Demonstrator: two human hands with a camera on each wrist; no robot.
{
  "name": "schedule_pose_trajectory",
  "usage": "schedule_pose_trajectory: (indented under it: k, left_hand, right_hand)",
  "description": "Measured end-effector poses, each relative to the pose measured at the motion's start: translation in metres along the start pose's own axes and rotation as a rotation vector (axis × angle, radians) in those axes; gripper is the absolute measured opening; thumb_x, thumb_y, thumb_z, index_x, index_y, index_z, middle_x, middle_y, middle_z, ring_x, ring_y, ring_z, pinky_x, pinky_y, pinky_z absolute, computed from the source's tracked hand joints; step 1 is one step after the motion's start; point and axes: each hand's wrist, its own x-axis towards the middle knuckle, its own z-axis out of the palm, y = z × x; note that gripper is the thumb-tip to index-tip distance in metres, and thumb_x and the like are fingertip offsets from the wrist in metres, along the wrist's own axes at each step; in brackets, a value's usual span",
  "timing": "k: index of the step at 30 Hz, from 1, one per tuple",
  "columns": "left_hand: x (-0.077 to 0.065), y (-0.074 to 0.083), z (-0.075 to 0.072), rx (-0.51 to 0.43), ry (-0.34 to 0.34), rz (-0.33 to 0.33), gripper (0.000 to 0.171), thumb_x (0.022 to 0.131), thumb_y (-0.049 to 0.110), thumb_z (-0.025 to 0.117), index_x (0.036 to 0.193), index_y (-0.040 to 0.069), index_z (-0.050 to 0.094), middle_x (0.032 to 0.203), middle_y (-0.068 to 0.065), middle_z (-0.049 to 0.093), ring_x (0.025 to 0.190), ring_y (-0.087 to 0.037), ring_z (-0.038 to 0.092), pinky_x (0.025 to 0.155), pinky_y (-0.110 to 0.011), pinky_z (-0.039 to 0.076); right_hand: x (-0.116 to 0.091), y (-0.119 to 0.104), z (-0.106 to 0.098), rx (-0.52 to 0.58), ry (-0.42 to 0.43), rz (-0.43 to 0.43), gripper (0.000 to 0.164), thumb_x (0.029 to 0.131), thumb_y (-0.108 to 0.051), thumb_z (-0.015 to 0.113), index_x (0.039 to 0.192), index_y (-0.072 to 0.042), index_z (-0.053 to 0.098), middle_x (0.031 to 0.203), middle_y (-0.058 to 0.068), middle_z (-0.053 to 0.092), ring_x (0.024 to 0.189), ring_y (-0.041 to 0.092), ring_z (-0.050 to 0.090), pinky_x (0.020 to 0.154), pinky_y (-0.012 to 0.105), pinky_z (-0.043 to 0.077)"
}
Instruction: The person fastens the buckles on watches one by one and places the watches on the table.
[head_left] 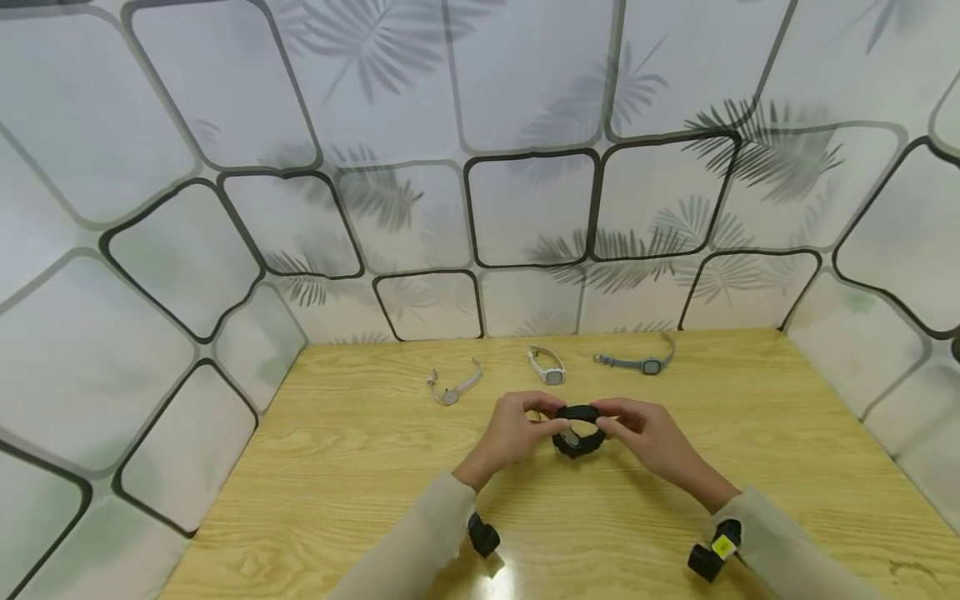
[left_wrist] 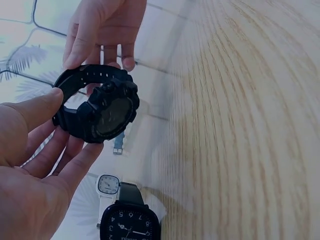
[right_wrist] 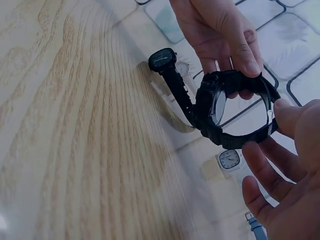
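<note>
Lower centre of the frame, chunky round-faced black watch [head_left: 578, 447] in pinching, near-closed fingers [head_left: 546, 402] of left hand [head_left: 513, 429] and right hand [head_left: 651, 435]

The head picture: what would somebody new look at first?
Probably the black watch, held between the left hand and the right hand over the wooden table. Next, the leaf-patterned wall behind. Then a white square watch and a grey-blue watch, lying beyond the hands.
</note>
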Motion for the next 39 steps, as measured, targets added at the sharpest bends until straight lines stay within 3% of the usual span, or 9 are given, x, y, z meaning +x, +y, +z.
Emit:
schedule_pose_trajectory:
  k: [3, 8, 13, 18, 22, 32, 39]
  left_hand:
    - [0.0000, -0.0036, 0.0007, -0.042, 0.001, -0.010, 0.018, 0.091, 0.016, 0.081, 0.108, 0.013, 0.080, 0.098, 0.002, 0.076, 0.091, -0.010, 0.067, 0.084, -0.035, 0.056]
    - [-0.0007, -0.0067, -0.0001, -0.097, -0.004, -0.007, 0.018, 0.092, 0.014, 0.080, 0.109, 0.011, 0.079, 0.101, -0.002, 0.077, 0.093, -0.015, 0.068, 0.094, -0.047, 0.053]
    - [-0.0012, -0.0040, -0.0028, -0.089, -0.029, -0.017, 0.019, 0.092, 0.016, 0.080, 0.110, 0.012, 0.079, 0.101, -0.001, 0.076, 0.093, -0.013, 0.067, 0.088, -0.037, 0.055]
    - [0.0025, -0.0022, -0.0031, -0.024, -0.077, -0.022, 0.019, 0.091, 0.021, 0.082, 0.109, 0.016, 0.080, 0.096, 0.005, 0.075, 0.089, -0.010, 0.066, 0.081, -0.028, 0.054]
    - [0.0039, -0.0010, -0.0007, 0.005, -0.093, -0.032, 0.019, 0.091, 0.025, 0.082, 0.108, 0.019, 0.080, 0.093, 0.008, 0.074, 0.088, -0.008, 0.066, 0.079, -0.029, 0.052]
    - [0.0023, -0.0009, 0.0002, -0.018, -0.050, -0.068, 0.020, 0.090, 0.024, 0.083, 0.109, 0.017, 0.081, 0.095, 0.005, 0.075, 0.089, -0.010, 0.066, 0.077, -0.028, 0.053]
    - [0.0036, 0.0026, 0.0035, 0.004, -0.080, -0.086, 0.023, 0.091, 0.027, 0.082, 0.111, 0.016, 0.080, 0.094, 0.007, 0.075, 0.086, -0.008, 0.066, 0.075, -0.027, 0.052]
  right_hand:
    - [-0.0019, 0.0019, -0.0003, 0.074, -0.015, 0.005, 0.031, 0.104, -0.020, 0.065, 0.133, -0.010, 0.068, 0.117, 0.011, 0.073, 0.090, 0.020, 0.074, 0.078, 0.043, 0.061]
    - [-0.0036, 0.0024, 0.0007, 0.126, -0.029, 0.031, 0.031, 0.105, -0.020, 0.063, 0.134, -0.010, 0.067, 0.107, 0.020, 0.074, 0.081, 0.032, 0.070, 0.072, 0.041, 0.059]
    - [-0.0034, 0.0007, 0.0021, 0.142, -0.033, 0.041, 0.030, 0.105, -0.019, 0.063, 0.132, -0.009, 0.068, 0.101, 0.020, 0.073, 0.077, 0.037, 0.067, 0.068, 0.040, 0.058]
    - [-0.0027, 0.0009, 0.0055, 0.139, -0.034, 0.035, 0.028, 0.103, -0.020, 0.066, 0.129, -0.009, 0.071, 0.106, 0.017, 0.073, 0.079, 0.032, 0.068, 0.069, 0.039, 0.059]
    - [-0.0019, 0.0018, 0.0086, 0.134, -0.044, 0.041, 0.028, 0.103, -0.022, 0.066, 0.128, -0.010, 0.072, 0.111, 0.014, 0.073, 0.080, 0.028, 0.068, 0.068, 0.039, 0.058]
    - [-0.0047, 0.0013, 0.0066, 0.127, -0.026, 0.076, 0.031, 0.102, -0.023, 0.067, 0.130, -0.008, 0.069, 0.111, 0.011, 0.073, 0.083, 0.028, 0.071, 0.071, 0.040, 0.060]
    - [-0.0052, 0.0006, 0.0076, 0.090, -0.006, 0.058, 0.027, 0.102, -0.024, 0.068, 0.125, -0.012, 0.072, 0.107, 0.011, 0.073, 0.079, 0.027, 0.068, 0.069, 0.038, 0.059]
